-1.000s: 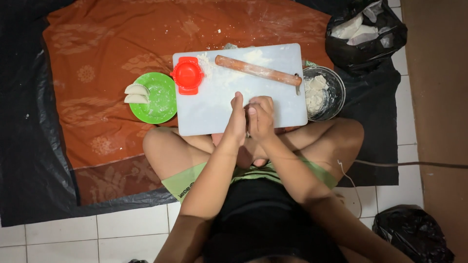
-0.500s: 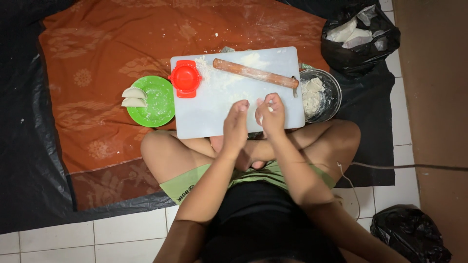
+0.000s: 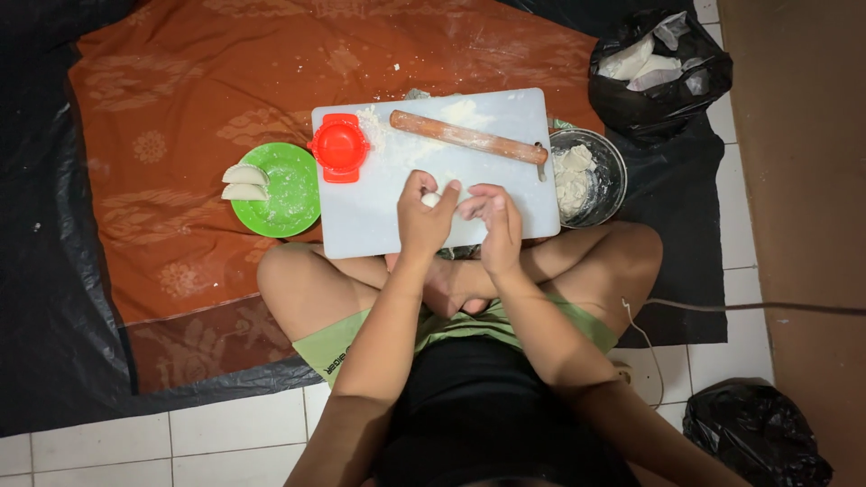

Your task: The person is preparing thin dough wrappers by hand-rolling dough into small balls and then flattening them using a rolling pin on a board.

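A black plastic sheet (image 3: 45, 298) covers the floor across the left and top of the frame, running off both edges, and an orange patterned cloth (image 3: 180, 108) lies over it, dusted with flour. The person sits cross-legged at lower centre, head and lower body cut off by the bottom edge. A white cutting board (image 3: 361, 221) sits just above the knees at centre. At upper right a black bag (image 3: 663, 95) gapes open on pale wrappers; another black bag (image 3: 753, 433) sits at lower right. A metal bowl (image 3: 613, 167) of dough touches the board's right edge. A green plate (image 3: 284, 203) left of the board carries two folded dumplings (image 3: 244, 182) on its left rim. A wooden rolling pin (image 3: 469, 137) lies slanted across the board's top, a red dumpling press (image 3: 340, 147) at its upper left corner. Over the board's lower middle, the left hand (image 3: 426, 216) pinches a small dough piece (image 3: 433, 199), mostly hidden by fingers; the right hand (image 3: 492, 216) curls beside it, whether touching it is unclear.
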